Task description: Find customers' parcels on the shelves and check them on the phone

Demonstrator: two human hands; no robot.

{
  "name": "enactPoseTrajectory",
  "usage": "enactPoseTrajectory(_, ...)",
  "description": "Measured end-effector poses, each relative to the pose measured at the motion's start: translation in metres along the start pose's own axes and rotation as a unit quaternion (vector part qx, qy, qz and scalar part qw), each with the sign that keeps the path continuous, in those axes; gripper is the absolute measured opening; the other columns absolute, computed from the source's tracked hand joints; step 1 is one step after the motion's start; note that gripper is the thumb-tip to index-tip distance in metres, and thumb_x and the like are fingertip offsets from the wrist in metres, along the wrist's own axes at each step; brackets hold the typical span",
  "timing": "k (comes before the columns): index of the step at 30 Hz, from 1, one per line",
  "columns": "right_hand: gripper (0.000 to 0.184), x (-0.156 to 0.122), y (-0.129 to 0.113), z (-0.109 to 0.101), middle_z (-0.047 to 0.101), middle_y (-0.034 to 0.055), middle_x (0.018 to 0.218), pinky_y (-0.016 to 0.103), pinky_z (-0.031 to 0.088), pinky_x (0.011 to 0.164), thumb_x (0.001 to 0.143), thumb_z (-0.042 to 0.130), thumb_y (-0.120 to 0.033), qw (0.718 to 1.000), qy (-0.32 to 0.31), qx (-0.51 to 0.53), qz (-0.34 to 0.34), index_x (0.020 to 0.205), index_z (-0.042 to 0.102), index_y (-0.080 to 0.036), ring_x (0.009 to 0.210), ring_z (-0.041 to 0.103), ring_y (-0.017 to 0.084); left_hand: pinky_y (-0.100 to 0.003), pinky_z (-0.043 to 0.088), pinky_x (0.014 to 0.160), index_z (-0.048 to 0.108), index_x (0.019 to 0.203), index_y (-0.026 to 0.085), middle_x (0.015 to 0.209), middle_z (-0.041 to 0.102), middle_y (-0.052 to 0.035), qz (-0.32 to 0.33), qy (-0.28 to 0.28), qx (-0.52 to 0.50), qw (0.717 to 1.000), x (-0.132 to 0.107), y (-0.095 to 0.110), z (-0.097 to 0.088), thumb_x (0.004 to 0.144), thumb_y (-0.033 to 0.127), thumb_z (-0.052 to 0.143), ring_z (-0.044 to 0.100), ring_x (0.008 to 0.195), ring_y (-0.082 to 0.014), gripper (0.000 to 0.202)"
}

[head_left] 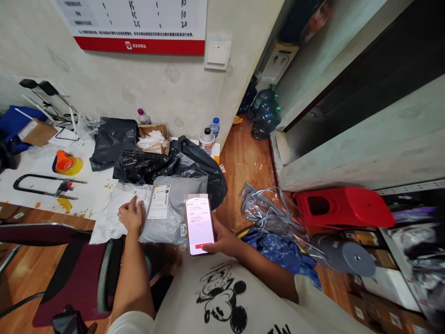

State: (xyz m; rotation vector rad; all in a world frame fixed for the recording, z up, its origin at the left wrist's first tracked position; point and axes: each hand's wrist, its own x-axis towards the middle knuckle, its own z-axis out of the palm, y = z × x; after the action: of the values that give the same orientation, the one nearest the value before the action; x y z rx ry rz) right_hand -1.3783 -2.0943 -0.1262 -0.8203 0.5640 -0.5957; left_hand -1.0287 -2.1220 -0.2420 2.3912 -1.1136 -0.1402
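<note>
On the white table (31, 162), the white parcel (109, 204) lies beside the grey parcel (175, 204) at the near edge. Our left hand (132, 214) rests loosely on the white parcel, gripping nothing; our right hand (222, 239) grasps the phone (200, 227). A careless tug toward us could drop either parcel.

Phone (200, 225): smooth, glassy screen.
White parcel (104, 222): thin plastic, creased, low sheen.
Grey parcel (177, 204): soft plastic, wrinkled, satin. Label (160, 202): smooth paper.
Black bag (142, 167): crinkled plastic, glossy.
Box (165, 145): matt cardboard, holding paper slips (153, 139).
Counter (31, 162): smooth, pale.
Water bottles (266, 118): translucent plastic, shiny.
Red casing (361, 206): hard plastic, glossy.
Floor (239, 160): wood-grained, faint shine.
Shirt (181, 297): matt cloth.
</note>
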Motion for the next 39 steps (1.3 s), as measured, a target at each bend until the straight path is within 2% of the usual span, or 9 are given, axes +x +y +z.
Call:
enactPoseTrajectory(4,0.097,-0.004,0.001,-0.001,0.061,0.0119,0.129,0.056,0.04,0.104,0.06,0.09,-0.028,1.0,0.011,-0.001,0.004,0.138,0.033,-0.027,0.119,0.059,0.031,-0.038,0.045,0.093,0.059,0.126,0.011,0.112,0.059,-0.0148,0.011,-0.015,-0.087,0.996,-0.007,0.008,-0.026,0.094,0.037,0.035,0.056,0.104,-0.0241,0.048)
enactPoseTrajectory(10,0.1,-0.009,0.004,-0.004,0.056,0.0124,0.136,0.056,0.036,0.108,0.059,0.09,-0.025,1.0,0.027,0.015,0.002,0.139,0.031,-0.028,0.127,0.052,0.033,-0.037,0.044,0.099,0.066,0.115,0.021,0.109,0.061,-0.0089,0.097,-0.06,-0.127,0.985,-0.06,0.052,-0.052,0.087,0.05,0.052,0.058,0.107,-0.0246,0.043)
enactPoseTrajectory(15,0.097,-0.016,0.005,-0.007,0.056,0.0126,0.136,0.058,0.038,0.106,0.061,0.089,-0.024,0.999,0.049,0.019,0.005,0.138,0.032,-0.028,0.127,0.053,0.033,-0.047,0.045,0.097,0.045,0.139,0.018,0.129,0.053,-0.0178,-0.053,-0.108,-0.058,0.991,-0.09,0.076,-0.056,0.079,0.063,0.06,0.055,0.117,-0.0336,0.077)
enactPoseTrajectory(21,0.092,-0.015,0.011,-0.011,0.061,0.0119,0.129,0.058,0.04,0.104,0.06,0.089,-0.024,0.997,0.071,0.006,0.005,0.135,0.036,-0.028,0.118,0.06,0.032,-0.044,0.043,0.101,0.045,0.137,0.017,0.133,0.053,-0.018,-0.038,-0.104,-0.082,0.99,-0.098,0.081,-0.056,0.075,0.056,0.069,0.05,0.125,-0.0324,0.077)
enactPoseTrajectory(25,0.091,-0.015,0.014,-0.011,0.065,0.0117,0.125,0.057,0.043,0.101,0.058,0.089,-0.023,0.996,0.082,0.025,0.009,0.134,0.038,-0.028,0.113,0.063,0.033,-0.044,0.045,0.099,0.037,0.143,0.02,0.134,0.054,-0.0165,-0.054,-0.116,-0.154,0.98,-0.104,0.071,-0.064,0.061,0.05,0.081,0.054,0.12,-0.0316,0.098)
enactPoseTrajectory(27,0.089,-0.015,0.011,-0.009,0.065,0.011,0.125,0.055,0.043,0.101,0.058,0.088,-0.022,0.994,0.092,0.058,0.013,0.132,0.04,-0.028,0.115,0.062,0.033,-0.042,0.048,0.093,0.046,0.137,0.021,0.128,0.06,-0.0138,-0.092,-0.073,-0.238,0.964,-0.106,0.06,-0.067,0.064,0.049,0.079,0.06,0.113,-0.029,0.085)
enactPoseTrajectory(30,0.082,-0.015,0.003,-0.005,0.067,0.0098,0.122,0.054,0.044,0.101,0.059,0.085,-0.024,0.987,0.098,0.127,0.028,0.13,0.044,-0.029,0.116,0.061,0.035,-0.039,0.052,0.086,0.058,0.121,0.016,0.117,0.065,-0.0149,-0.153,0.036,-0.317,0.935,-0.105,0.043,-0.068,0.081,0.05,0.057,0.063,0.106,-0.0261,0.052)
enactPoseTrajectory(32,0.077,-0.014,-0.003,-0.003,0.068,0.0097,0.12,0.054,0.044,0.101,0.062,0.082,-0.029,0.981,0.109,0.157,0.031,0.129,0.045,-0.029,0.116,0.061,0.036,-0.039,0.053,0.083,0.059,0.117,0.012,0.112,0.066,-0.0165,-0.174,0.074,-0.322,0.928,-0.104,0.037,-0.067,0.084,0.048,0.051,0.065,0.102,-0.026,0.05)
enactPoseTrajectory(39,0.067,-0.011,-0.006,-0.009,0.069,0.0095,0.119,0.057,0.043,0.103,0.075,0.068,-0.061,0.975,0.157,0.15,0.038,0.13,0.047,-0.028,0.119,0.059,0.036,-0.033,0.051,0.088,0.065,0.108,0.015,0.101,0.069,-0.0092,-0.117,0.125,-0.333,0.927,-0.111,0.064,-0.073,0.081,0.046,0.06,0.065,0.096,-0.0206,0.042)
